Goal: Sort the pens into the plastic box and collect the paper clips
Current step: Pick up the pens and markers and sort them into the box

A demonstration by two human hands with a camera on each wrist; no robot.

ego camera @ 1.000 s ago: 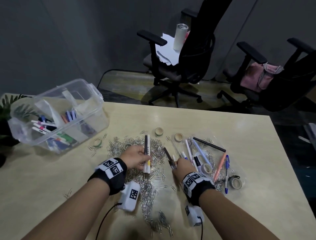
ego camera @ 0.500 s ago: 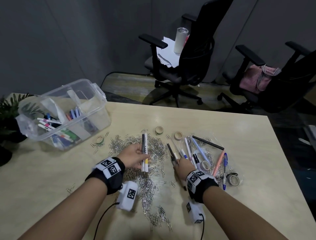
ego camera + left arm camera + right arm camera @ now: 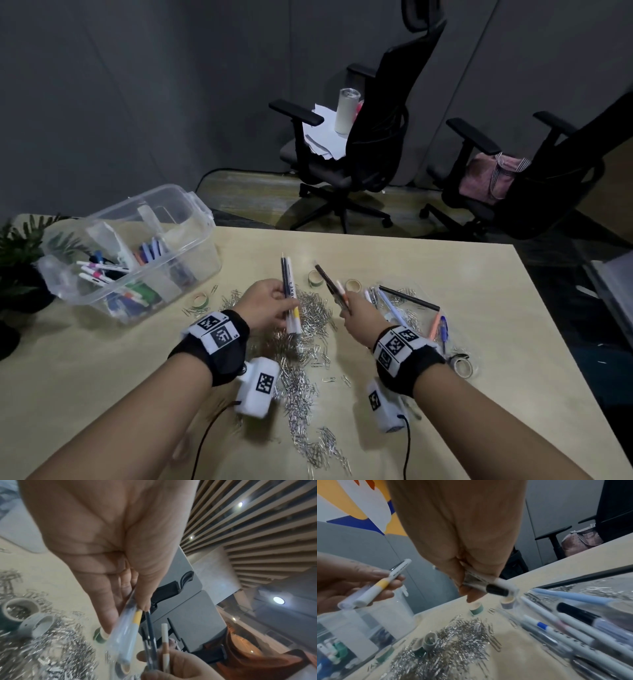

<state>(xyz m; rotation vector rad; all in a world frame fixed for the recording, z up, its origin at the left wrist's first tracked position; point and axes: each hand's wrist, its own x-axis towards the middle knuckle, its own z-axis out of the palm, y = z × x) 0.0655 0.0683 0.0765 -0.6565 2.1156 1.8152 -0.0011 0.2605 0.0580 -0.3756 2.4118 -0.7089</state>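
Note:
My left hand (image 3: 270, 305) grips a white marker with a yellow band (image 3: 293, 301) together with a dark pen (image 3: 283, 277), lifted above the paper clips (image 3: 308, 315). My right hand (image 3: 356, 317) holds a dark pen (image 3: 327, 279) and a white pen with an orange band (image 3: 342, 291), also raised off the table. In the right wrist view the right fingers (image 3: 471, 596) curl round a clear-capped black-tipped pen (image 3: 498, 588). More pens (image 3: 394, 305) lie on a clear sheet at the right. The plastic box (image 3: 191, 202) sits at the left, holding several markers.
Small tape rolls (image 3: 315, 277) lie among the clips and at the right (image 3: 464, 366). A trail of clips (image 3: 301, 404) runs toward me between my wrists. A plant (image 3: 17, 260) stands left of the box. Two office chairs (image 3: 370, 144) stand beyond the table.
Both hands have risen off the table with their pens. My right hand picked up a dark pen and a white pen from the pile. The view has tilted up slightly.

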